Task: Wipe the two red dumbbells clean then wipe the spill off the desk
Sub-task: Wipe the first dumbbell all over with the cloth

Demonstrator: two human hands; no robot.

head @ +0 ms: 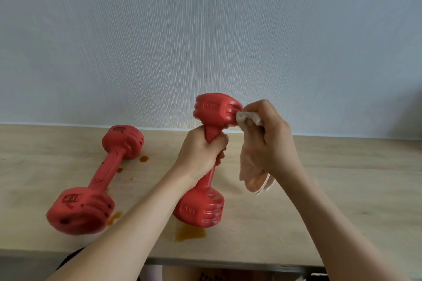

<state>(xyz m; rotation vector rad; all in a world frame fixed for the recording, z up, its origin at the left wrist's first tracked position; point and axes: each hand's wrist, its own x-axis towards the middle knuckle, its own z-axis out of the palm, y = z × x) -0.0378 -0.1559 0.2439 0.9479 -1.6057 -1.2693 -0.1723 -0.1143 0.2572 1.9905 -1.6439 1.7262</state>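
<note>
My left hand (pixel 201 155) grips the handle of a red dumbbell (pixel 201 210) and holds it nearly upright above the desk. My right hand (pixel 269 139) holds a pale pink cloth (pixel 251 173) bunched against the right side of this dumbbell's upper head (pixel 214 109); the cloth's loose end hangs below my palm. A second red dumbbell (pixel 96 180) lies flat on the desk to the left. Orange-brown spill patches (pixel 189 234) mark the wood under the raised dumbbell and beside the lying one (pixel 143 158).
The light wooden desk (pixel 342 201) runs up to a pale textured wall (pixel 205 41). Its front edge (pixel 228 262) crosses the bottom of the view. Smaller spill drops (pixel 114 217) sit by the near head of the lying dumbbell.
</note>
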